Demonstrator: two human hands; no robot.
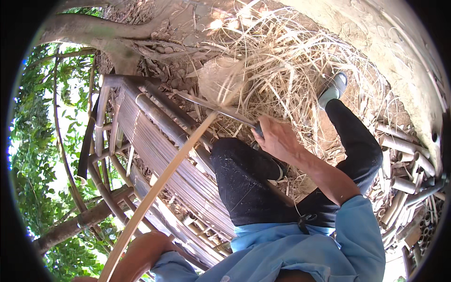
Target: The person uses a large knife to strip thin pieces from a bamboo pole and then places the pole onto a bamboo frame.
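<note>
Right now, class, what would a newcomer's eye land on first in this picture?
First, the long pale bamboo strip running diagonally across the middle, gripped low by the left hand. Where it ends, the right hand holds a knife against it. Behind lies a heap of pale shavings.

The strip's [155, 188] lower end is running out of sight past the bottom edge, and its far tip is blurring into the shavings [282, 75]. The left hand [143, 254] is being cut off below, its fingers hidden, so its grip is unclear. The right hand [277, 138] is covering the knife's [218, 109] handle. The fisheye rim is blacking out every corner.
</note>
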